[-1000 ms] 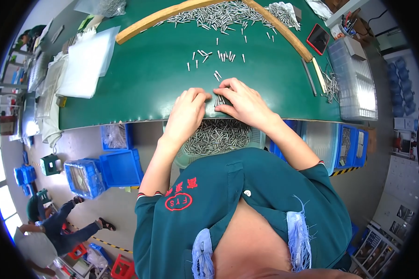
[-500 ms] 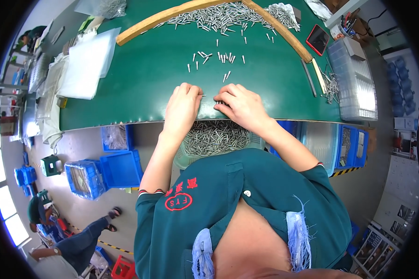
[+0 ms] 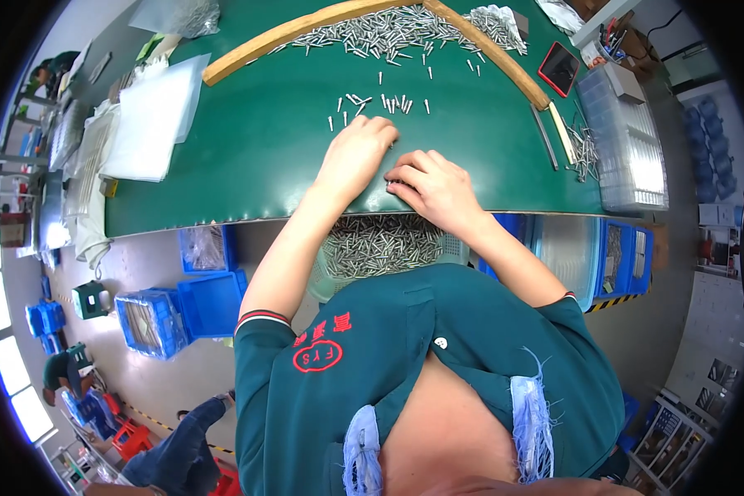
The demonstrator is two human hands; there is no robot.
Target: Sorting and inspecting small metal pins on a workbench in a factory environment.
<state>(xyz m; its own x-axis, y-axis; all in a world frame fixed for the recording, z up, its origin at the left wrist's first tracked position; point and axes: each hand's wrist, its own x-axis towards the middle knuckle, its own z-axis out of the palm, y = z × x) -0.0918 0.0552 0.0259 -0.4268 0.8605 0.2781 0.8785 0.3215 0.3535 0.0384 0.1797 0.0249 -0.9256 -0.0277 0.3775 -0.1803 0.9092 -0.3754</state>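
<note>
My left hand [image 3: 357, 157] reaches over the green tabletop, its fingertips drawn together where a couple of loose pins lay. What they pinch is mostly hidden. Closer to the table's front edge, my right hand [image 3: 438, 188] is curled around small silver metal pins [image 3: 390, 183], only partly visible under the fingers. Just beyond my hands lie several scattered pins [image 3: 397, 105], with a looser group [image 3: 355, 102] to their left. A large heap of the same pins [image 3: 372, 35] sits at the back, against wooden strips [image 3: 306, 31].
Below the table edge, a pale green basket [image 3: 322, 281] holds many metal pins. A red-edged phone [image 3: 560, 69], clear plastic boxes [image 3: 624, 140] and thin metal rods [image 3: 585, 153] are at the right. Plastic sheets [image 3: 150, 124] lie left. A person's leg [image 3: 178, 455] shows behind, lower left.
My left hand has moved forward and right, over the two nearest loose pins, which it now covers. My right hand has barely moved. The person at lower left has shifted.
</note>
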